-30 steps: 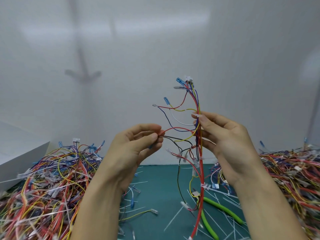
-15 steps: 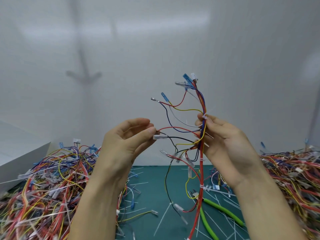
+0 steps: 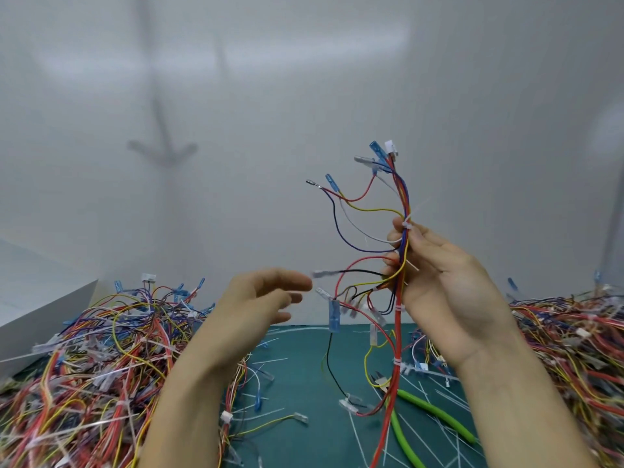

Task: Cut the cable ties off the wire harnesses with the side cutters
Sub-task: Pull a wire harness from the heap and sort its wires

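Green tabletop lies below both grips. Left wire pile sits under and outboard of the left grip; right wire pile sits outboard of the right grip. Right grip clasps the wire harness upright by its trunk, branches spreading toward the left grip. Left grip slack, fingers extended, holding nothing. Side cutters, green handles, lie on the tabletop below the right grip. White cable tie sits at the right grip's fingertips.

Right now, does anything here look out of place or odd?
Nothing damaged. The side cutters lie on the mat, in neither hand, while the right hand grips a harness with white cable ties on it.
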{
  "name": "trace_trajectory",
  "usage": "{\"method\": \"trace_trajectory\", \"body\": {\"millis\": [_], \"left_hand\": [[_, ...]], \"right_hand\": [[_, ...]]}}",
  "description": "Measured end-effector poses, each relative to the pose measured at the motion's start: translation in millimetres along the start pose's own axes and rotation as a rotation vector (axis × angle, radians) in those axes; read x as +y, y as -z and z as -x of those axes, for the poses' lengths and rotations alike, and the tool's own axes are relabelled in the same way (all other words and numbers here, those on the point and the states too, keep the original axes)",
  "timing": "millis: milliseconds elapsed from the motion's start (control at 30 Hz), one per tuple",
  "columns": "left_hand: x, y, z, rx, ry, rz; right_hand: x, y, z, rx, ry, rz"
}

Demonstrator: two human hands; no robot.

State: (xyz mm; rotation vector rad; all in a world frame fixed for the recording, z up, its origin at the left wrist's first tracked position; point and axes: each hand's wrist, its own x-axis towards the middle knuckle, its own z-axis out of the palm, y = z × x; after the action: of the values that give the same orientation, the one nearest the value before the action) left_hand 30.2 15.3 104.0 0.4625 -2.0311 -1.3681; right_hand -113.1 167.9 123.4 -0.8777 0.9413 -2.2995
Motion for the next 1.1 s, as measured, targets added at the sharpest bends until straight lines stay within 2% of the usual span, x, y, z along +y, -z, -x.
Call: {"method": "trace_trajectory", "body": {"millis": [67, 200, 400, 733, 833, 1100], "left_hand": [[-1, -2, 2, -0.069, -0.009, -0.118], [4, -14, 0, -0.171, -0.128, -0.042], [10, -33, -4, -0.111, -0.29, -0.14], [9, -38, -6, -0.055, -0.244, 0.042], [9, -37, -6, -0.013, -0.228, 0.076], [17, -27, -3, 0.137, -0.293, 0.1]], "right_hand": [[0, 0, 0, 0.0, 0.008, -0.011], [2, -1, -1, -0.003, 0.008, -0.035], [5, -3, -3, -0.021, 0.008, -0.1], [14, -4, -4, -0.027, -0.02, -0.074], [12, -3, -2, -0.065, 0.008, 0.057], [6, -5, 7, -0.087, 0.046, 0.702]]}}
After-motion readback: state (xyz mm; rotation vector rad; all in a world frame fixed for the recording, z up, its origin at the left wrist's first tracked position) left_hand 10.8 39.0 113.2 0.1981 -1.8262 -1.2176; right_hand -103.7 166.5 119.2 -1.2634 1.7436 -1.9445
